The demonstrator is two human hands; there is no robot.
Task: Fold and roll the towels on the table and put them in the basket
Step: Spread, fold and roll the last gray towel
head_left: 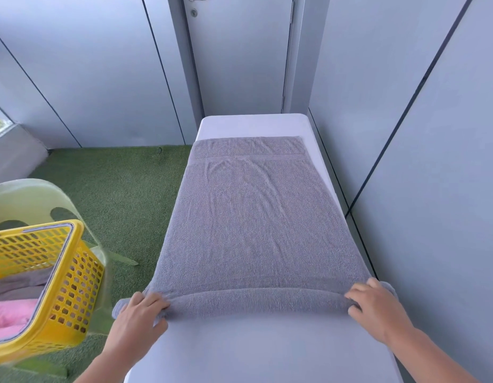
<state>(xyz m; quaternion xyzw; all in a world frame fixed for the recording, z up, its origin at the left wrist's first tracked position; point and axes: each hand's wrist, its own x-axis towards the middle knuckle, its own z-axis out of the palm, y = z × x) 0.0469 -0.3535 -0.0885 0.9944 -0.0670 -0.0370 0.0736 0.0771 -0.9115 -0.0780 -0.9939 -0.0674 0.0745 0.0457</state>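
Grey towel [253, 217] flat on table [267, 349], roll just begun at its 6 o'clock edge, left hand [140, 313] and right hand [375, 308] each gripping a roll end, well apart; basket [71, 288] at 8 o'clock holds other towels [18, 283], rolling and binning left

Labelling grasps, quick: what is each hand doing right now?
Left hand: grips the rolled near edge of the grey terry towel, at its left end.
Right hand: grips the same roll at its right end.
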